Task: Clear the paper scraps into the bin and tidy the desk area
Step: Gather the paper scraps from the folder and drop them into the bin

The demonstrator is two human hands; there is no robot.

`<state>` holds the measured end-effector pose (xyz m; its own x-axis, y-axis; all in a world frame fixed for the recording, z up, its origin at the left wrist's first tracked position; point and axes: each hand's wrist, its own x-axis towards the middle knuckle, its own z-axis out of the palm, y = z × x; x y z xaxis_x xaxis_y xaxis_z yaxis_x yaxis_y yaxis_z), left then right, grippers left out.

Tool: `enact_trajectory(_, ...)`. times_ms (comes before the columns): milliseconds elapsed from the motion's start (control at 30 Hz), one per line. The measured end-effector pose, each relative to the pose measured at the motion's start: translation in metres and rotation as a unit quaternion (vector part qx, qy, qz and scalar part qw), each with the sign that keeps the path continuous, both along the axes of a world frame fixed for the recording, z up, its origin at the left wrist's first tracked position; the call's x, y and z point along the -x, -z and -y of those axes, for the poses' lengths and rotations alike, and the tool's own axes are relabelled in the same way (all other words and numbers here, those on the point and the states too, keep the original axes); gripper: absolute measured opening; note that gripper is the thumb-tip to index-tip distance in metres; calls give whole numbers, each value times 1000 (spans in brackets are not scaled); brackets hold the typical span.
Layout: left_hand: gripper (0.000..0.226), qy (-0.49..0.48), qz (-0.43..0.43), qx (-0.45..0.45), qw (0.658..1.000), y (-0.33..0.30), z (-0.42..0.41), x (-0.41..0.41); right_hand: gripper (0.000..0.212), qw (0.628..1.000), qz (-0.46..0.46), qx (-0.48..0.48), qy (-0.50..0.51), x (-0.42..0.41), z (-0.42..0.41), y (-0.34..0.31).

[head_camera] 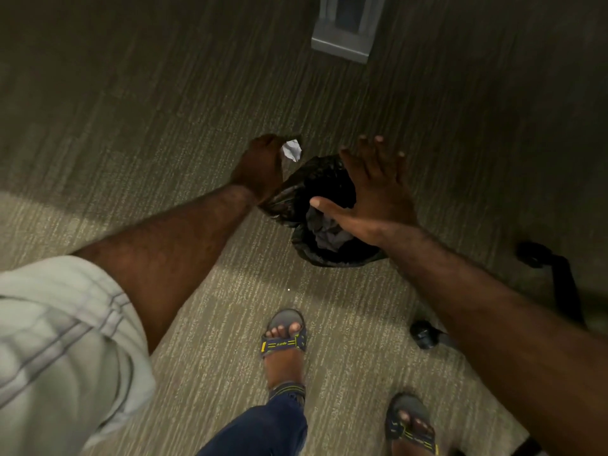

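Lower edge of the frame: your two sandalled feet [285, 337] stand on the carpet [197, 340], facing the bin, so that you can reach over it without bending far. At lower left lies the pale sleeve [59, 340] of your left arm. At right, the black castors of a chair base [424, 334] rest on the floor, just beside your right forearm.

Centre of the frame: the bin [329, 248], lined with a black bag [316, 179], stands on the carpet ahead of your feet. Crumpled grey-white paper already lies inside it. Your right hand [371, 199] hovers over the bin's mouth, fingers straight and spread, thumb out, holding nothing; its grip is wide. It probably hangs there after a release or as a guard over the opening; which of the two cannot be told.

Just beyond, at the bin's far left rim: your left hand [263, 166] is curled round a white paper scrap [292, 150], its grip holding the scrap at the fingertips. The scrap sits beside the rim, not clearly over the opening, so a drop calls for a short carry toward the centre first.

Upper right of the frame: a grey furniture base [342, 47] stands on the carpet, well apart from the bin.
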<state>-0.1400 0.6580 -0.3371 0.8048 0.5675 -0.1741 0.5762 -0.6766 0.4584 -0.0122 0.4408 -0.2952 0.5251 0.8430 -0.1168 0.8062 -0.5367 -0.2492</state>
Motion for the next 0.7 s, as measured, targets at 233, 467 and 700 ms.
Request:
enact_trajectory(233, 51, 3, -59, 27, 998, 49, -27, -18, 113, 1000, 13, -27, 5, 0, -2, 28)
enact_trajectory(467, 61, 26, -89, 27, 995, 89, -38, -42, 113, 999, 15, -37, -8, -20, -6, 45)
enact_trajectory(700, 75, 88, -163, -38, 982, 125, -55, -67, 116, 997, 49, -52, -23, -44, -21, 55)
